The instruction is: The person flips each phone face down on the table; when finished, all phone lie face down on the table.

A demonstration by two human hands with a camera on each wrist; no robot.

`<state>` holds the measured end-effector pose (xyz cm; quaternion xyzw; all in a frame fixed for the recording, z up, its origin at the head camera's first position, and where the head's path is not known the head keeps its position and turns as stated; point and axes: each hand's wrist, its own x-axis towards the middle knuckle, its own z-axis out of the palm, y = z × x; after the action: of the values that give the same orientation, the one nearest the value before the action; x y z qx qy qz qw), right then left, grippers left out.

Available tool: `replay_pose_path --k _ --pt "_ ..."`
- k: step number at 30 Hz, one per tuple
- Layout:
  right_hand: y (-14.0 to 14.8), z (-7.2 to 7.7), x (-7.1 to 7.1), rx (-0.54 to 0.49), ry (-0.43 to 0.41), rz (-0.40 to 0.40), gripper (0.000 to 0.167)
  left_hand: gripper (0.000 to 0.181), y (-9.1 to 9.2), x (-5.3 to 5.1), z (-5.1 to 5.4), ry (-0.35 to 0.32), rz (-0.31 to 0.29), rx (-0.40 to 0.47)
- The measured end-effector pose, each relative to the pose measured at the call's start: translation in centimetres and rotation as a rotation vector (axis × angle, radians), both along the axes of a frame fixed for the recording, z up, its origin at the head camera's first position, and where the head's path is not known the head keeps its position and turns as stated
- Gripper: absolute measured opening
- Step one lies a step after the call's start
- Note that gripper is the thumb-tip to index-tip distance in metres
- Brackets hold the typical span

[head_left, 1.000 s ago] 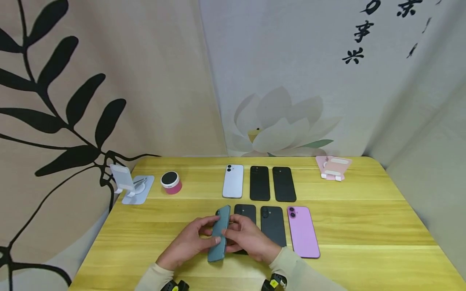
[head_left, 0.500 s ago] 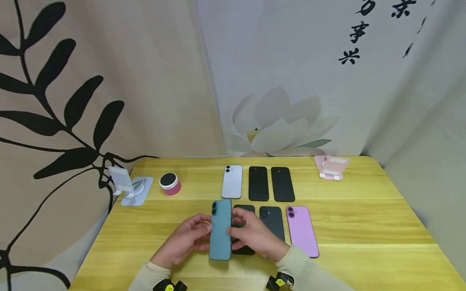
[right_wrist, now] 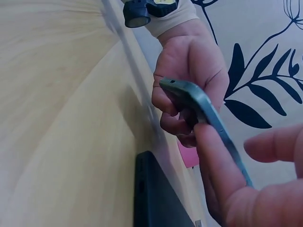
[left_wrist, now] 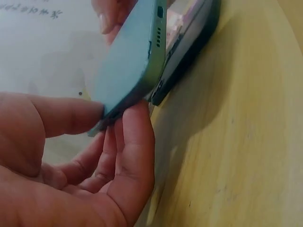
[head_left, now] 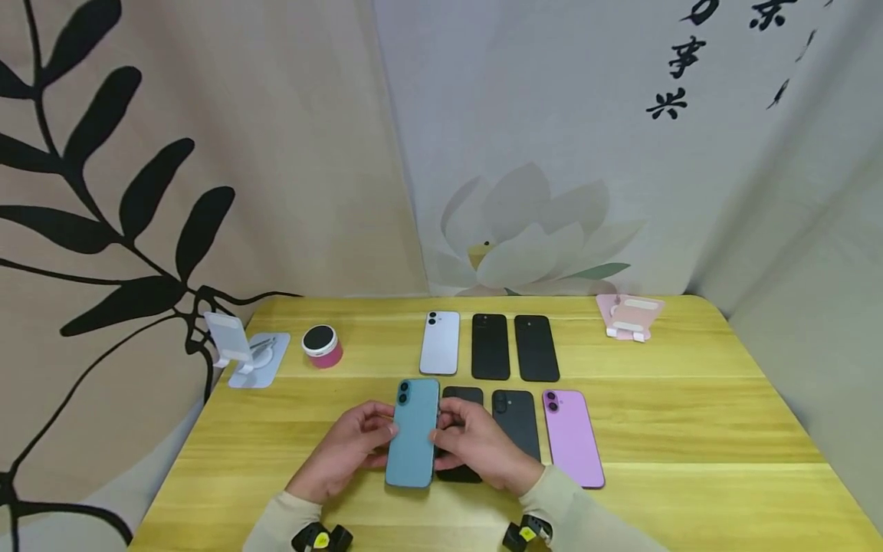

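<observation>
A teal phone point(head_left: 412, 433) is held above the table, back toward the head camera, its two camera lenses at the top left. My left hand point(head_left: 348, 452) pinches its left edge; in the left wrist view the thumb is on the back and the curled fingers point(left_wrist: 135, 156) lie underneath. At the opposite edge my right hand point(head_left: 483, 448) holds it, with fingers point(right_wrist: 218, 161) behind the phone and the thumb near the back's edge. A black phone point(head_left: 461, 469), partly hidden by my right hand, lies beside it. The teal phone's front is hidden in the head view.
A dark grey phone point(head_left: 516, 422) and a purple phone point(head_left: 574, 438) lie to the right. Behind are a white phone point(head_left: 439, 343) and two black phones point(head_left: 490, 346). A white phone stand point(head_left: 258, 360), a pink-and-white round jar point(head_left: 322, 346) and a pink stand point(head_left: 629, 316) stand near the edges.
The teal phone has turned from a steeply angled side view to show its full back, then tilted slightly and shifted left. Both hands stay at its edges.
</observation>
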<state>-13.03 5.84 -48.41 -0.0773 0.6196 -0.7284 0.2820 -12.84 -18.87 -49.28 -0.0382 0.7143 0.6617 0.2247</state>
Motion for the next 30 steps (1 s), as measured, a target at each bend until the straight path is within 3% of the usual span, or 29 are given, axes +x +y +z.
replay_pose_path --k 5,13,30 --pt "-0.2 -0.2 -0.1 -0.012 -0.031 -0.024 0.062 0.034 0.3 -0.1 0.1 0.015 0.061 -0.112" --pt "-0.2 0.0 0.2 0.015 -0.041 -0.013 0.066 0.037 0.7 -0.3 0.4 0.054 0.125 -0.223" --pt "0.4 0.3 0.4 0.038 0.034 0.114 0.082 0.039 1.2 -0.2 0.5 0.111 0.147 -0.385"
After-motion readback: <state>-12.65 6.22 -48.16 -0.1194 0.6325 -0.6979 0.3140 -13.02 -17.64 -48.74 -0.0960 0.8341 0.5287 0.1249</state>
